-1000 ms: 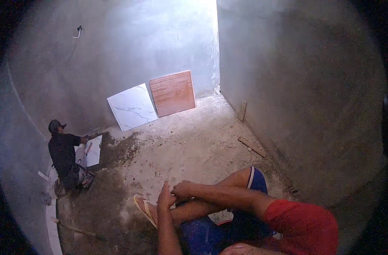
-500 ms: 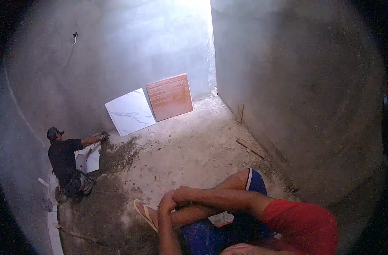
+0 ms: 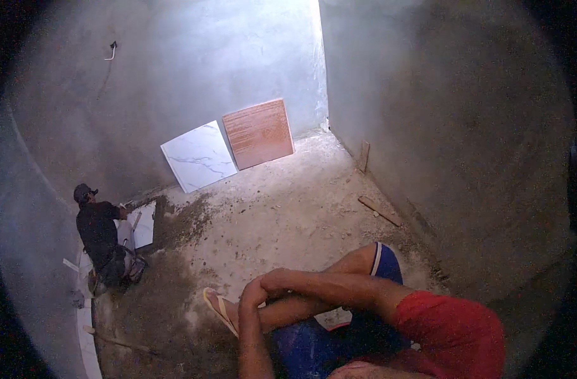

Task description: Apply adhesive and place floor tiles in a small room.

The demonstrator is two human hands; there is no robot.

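My left hand (image 3: 254,294) and my right hand (image 3: 274,280) rest together over my crossed legs, one against the other. Their fingers are hidden, and no tool shows in them. Just beneath lies my bare shin (image 3: 295,311), with a foot in a light flip-flop (image 3: 223,312) beyond it. At the far left a co-worker (image 3: 99,234) in a dark shirt and cap kneels beside a white tile (image 3: 146,224) on the floor. That person's hands are close to the tile's far left corner; what they hold is too small to make out.
Against the back wall lean a white marble-patterned tile (image 3: 200,156) and a reddish-brown tile (image 3: 259,134). A wooden strip (image 3: 380,211) lies near the right wall, with a short board (image 3: 364,156) upright by it. A long stick (image 3: 121,343) lies at lower left. Dark crumbs dot the rough floor.
The co-worker's outstretched arm has drawn back from the tile's far edge toward the body. My hands stay together; the whole view has shifted slightly.
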